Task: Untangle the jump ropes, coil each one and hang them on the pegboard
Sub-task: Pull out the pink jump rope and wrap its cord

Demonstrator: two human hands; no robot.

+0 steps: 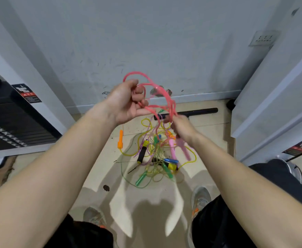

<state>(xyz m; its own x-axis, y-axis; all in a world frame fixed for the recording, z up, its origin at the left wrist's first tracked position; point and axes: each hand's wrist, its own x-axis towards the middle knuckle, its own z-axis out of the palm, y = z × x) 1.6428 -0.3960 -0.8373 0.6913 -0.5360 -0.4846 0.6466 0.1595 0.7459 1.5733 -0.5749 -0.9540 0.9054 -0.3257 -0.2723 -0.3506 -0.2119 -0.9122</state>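
Above the pile (155, 158): pink rope (166, 97) held high in loops!
Left hand (125, 102): fingers curled round the coils.
Right hand (181, 127): pinching the strands, pink handles (185, 151) dangling just over the pile.
Progress: one rope coiling, I'd say; the rest tangled, nothing hung.

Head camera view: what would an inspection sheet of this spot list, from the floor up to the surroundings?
Surface: beige floor, dark stain.
Job's things: pink rope in loops between both hands; tangled ropes heaped on the floor; pegboard not seen.
Clutter: black bar by the wall.
Grips: left hand and right hand both hold the pink rope.
Cables: nothing seen.
Surroundings: grey wall, wall plate, black equipment at left.
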